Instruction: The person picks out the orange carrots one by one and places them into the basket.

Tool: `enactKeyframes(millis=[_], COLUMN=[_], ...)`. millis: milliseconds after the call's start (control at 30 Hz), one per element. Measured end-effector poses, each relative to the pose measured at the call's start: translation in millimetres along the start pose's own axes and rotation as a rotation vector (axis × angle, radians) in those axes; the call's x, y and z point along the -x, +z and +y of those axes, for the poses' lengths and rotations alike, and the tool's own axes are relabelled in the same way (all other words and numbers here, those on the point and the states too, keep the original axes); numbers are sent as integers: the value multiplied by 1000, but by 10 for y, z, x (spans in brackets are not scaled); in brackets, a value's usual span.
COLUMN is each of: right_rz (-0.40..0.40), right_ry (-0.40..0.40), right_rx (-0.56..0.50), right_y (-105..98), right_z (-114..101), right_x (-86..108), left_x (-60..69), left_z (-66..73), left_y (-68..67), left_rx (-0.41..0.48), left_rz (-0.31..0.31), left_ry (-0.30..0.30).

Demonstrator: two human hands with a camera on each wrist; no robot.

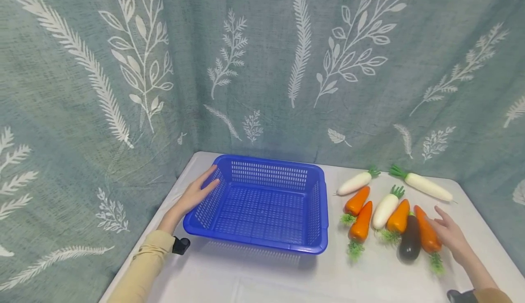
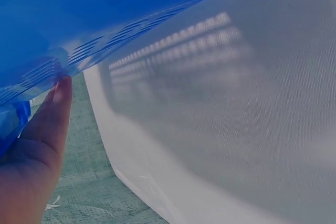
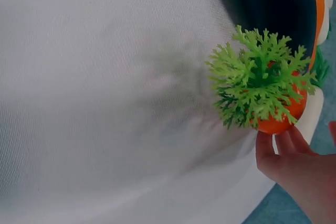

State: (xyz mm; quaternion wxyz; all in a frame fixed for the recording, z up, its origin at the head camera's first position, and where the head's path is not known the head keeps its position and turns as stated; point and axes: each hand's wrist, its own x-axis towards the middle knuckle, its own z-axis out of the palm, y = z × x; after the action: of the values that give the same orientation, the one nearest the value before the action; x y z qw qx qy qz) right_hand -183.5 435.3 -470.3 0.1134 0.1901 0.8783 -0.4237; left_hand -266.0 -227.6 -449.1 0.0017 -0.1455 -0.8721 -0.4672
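A blue perforated basket stands on the white table with nothing in it. My left hand lies at its left side, thumb over the rim; in the left wrist view that hand touches the basket wall. At the right, my right hand is beside the rightmost carrot, fingers at its side and not curled round it. The right wrist view shows the fingertips of this hand against the carrot below its green leaves. Left of that carrot lies a dark eggplant.
Left of the eggplant lie several carrots, among them an orange one, and a white radish. Two more white radishes, one left and one right, lie farther back. A patterned green curtain hangs behind the table.
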Motion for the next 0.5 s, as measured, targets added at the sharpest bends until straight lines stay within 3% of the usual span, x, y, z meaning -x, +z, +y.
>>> enactKeyframes(millis=[200, 500], right_rz=[0, -77], right_ry=[14, -9], right_rx=[-3, 47], right_y=[17, 56], right_z=[58, 151], right_x=[-46, -61], left_x=[-5, -9], left_z=[25, 11], left_y=[5, 12], left_rx=[-5, -5], left_rz=[6, 5], left_ry=[-13, -4])
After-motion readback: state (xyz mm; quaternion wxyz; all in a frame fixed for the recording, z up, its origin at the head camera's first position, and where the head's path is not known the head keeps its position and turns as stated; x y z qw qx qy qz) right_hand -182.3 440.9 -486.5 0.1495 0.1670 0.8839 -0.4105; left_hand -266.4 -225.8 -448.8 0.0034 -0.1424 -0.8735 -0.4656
